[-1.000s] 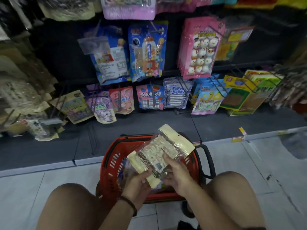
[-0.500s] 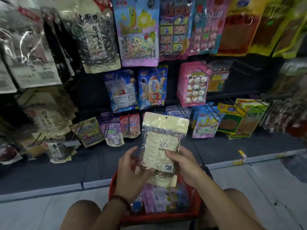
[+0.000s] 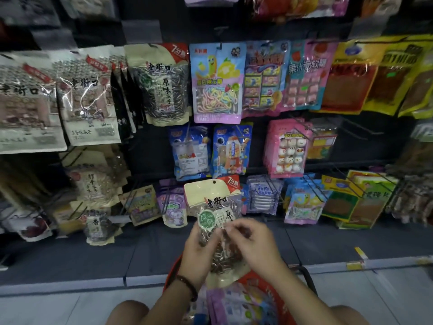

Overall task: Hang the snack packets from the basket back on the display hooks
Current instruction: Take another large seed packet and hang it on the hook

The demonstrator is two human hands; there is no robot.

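I hold a sunflower seed packet (image 3: 212, 198) upright in front of the display, its cream header and hang hole at the top, front side facing me. My left hand (image 3: 199, 252) grips its lower left side. My right hand (image 3: 255, 242) grips its right side, fingers across the clear window. Below my wrists stands the red basket (image 3: 276, 299), with purple and pink snack packets (image 3: 234, 306) inside. Matching seed packets (image 3: 161, 83) hang on hooks at the upper left of the display.
Rows of hung snack packets fill the dark display wall, among them a pink snowman packet (image 3: 288, 148) and blue candy packets (image 3: 230, 148). Bare wire hooks (image 3: 351, 127) jut out at the right. A dark base shelf (image 3: 93, 259) meets the pale tiled floor. My knees flank the basket.
The packet has been turned from its back side to its front and lifted from above the basket toward the display. The view has tilted upward, showing higher rows of hooks.
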